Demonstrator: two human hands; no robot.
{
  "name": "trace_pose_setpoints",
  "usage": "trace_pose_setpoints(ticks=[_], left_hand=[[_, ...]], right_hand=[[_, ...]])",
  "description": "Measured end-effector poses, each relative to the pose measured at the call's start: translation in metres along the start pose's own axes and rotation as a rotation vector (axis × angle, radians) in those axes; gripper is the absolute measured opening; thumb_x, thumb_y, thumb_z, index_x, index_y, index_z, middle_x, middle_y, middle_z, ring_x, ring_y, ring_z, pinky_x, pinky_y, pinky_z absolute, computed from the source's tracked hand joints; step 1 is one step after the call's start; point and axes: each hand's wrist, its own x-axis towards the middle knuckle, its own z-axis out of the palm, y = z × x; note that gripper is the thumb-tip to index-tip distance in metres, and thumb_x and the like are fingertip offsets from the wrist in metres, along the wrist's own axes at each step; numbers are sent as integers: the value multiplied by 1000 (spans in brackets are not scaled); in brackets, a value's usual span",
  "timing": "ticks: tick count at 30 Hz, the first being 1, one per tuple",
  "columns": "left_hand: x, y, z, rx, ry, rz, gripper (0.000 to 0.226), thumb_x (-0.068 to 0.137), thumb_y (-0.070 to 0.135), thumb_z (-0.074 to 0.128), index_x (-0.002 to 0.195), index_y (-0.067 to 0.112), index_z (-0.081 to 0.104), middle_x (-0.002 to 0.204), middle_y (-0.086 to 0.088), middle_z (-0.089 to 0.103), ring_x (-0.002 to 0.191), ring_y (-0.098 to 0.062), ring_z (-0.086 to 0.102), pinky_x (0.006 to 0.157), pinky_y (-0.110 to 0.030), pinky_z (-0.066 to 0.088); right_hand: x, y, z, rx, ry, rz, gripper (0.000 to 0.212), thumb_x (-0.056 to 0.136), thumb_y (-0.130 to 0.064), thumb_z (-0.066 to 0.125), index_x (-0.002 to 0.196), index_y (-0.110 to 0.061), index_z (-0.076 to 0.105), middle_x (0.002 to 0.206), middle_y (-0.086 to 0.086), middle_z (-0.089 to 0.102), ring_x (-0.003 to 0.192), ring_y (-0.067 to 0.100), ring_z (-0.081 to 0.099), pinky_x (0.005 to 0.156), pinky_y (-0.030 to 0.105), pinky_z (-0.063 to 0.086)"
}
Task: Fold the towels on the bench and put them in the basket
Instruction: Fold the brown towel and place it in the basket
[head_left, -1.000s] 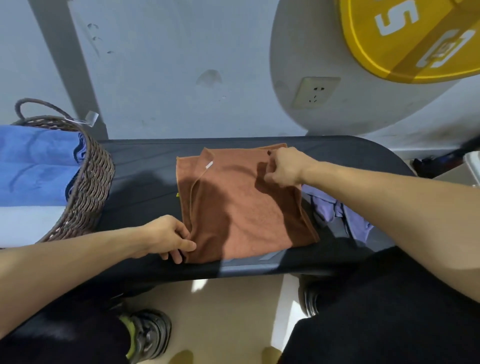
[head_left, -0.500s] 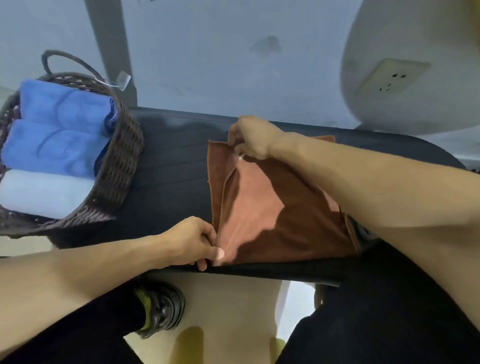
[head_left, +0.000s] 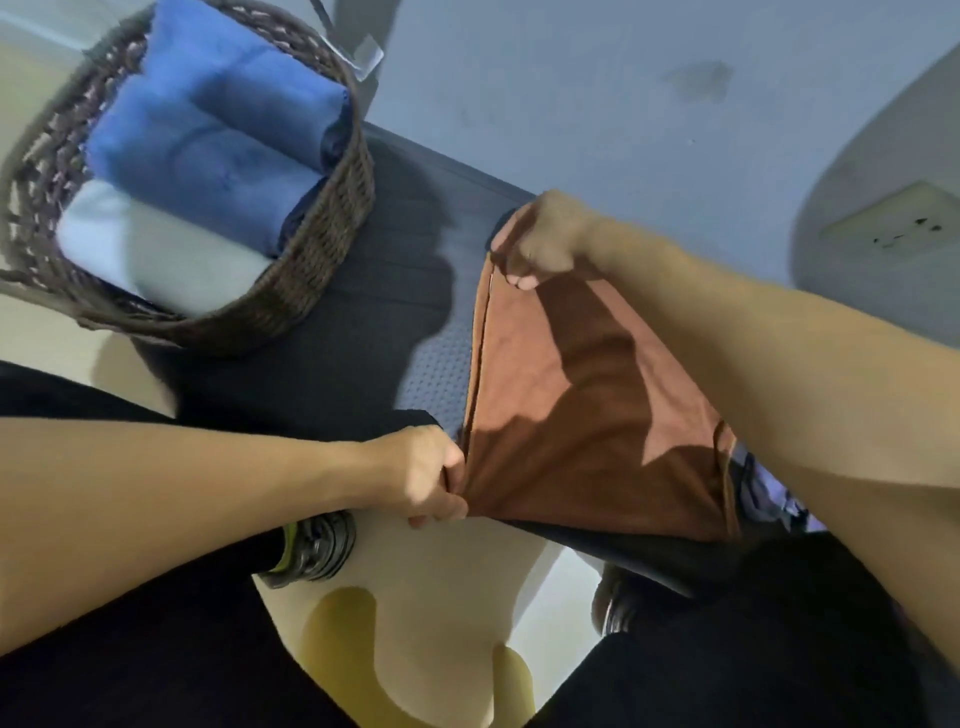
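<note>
On the bench (head_left: 363, 332), the brown towel (head_left: 587, 415) lies at the near edge. The left hand (head_left: 421, 475) pinches its near corner, the right hand (head_left: 540, 239) grips its far corner. The basket (head_left: 311, 260) stands at the bench's left end.

- My left hand (head_left: 423, 475) pinches the near left corner of the brown towel (head_left: 582, 410) at the bench's front edge.
- My right hand (head_left: 543, 241) grips the far left corner, fingers curled round the hem.
- The towel lies doubled on the dark bench (head_left: 363, 332), its left edges lined up between my hands.
- A purple towel (head_left: 769, 499) shows just beyond the brown one's right edge.
- The wicker basket (head_left: 311, 249) sits at the bench's left end, holding two blue rolled towels (head_left: 208, 135) and a pale grey one (head_left: 156, 254).
</note>
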Motion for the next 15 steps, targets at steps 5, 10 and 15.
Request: trace_pose_setpoints(ticks=[5, 10, 15], left_hand=[[-2, -2, 6, -88, 23, -27, 14, 88, 24, 69, 80, 15, 61, 79, -8, 76, 58, -12, 68, 60, -21, 51], [-9, -4, 5, -236, 13, -55, 12, 87, 16, 69, 80, 12, 60, 74, -11, 73, 64, -17, 68, 69, -33, 58], [-16, -12, 3, -412, 40, -41, 11, 85, 9, 73, 80, 7, 64, 83, -17, 75, 68, -18, 73, 67, -29, 59]], right_hand=[[5, -8, 11, -329, 97, -147, 29, 73, -20, 83, 100, -18, 73, 90, -2, 69, 81, 14, 59, 70, 19, 40], [10, 1, 7, -295, 62, -216, 36, 74, -29, 86, 102, -17, 67, 89, -3, 63, 83, 17, 57, 72, 20, 37], [13, 0, 4, -353, -32, -199, 29, 78, -22, 83, 99, -13, 66, 90, 8, 70, 83, 26, 64, 78, 35, 53]])
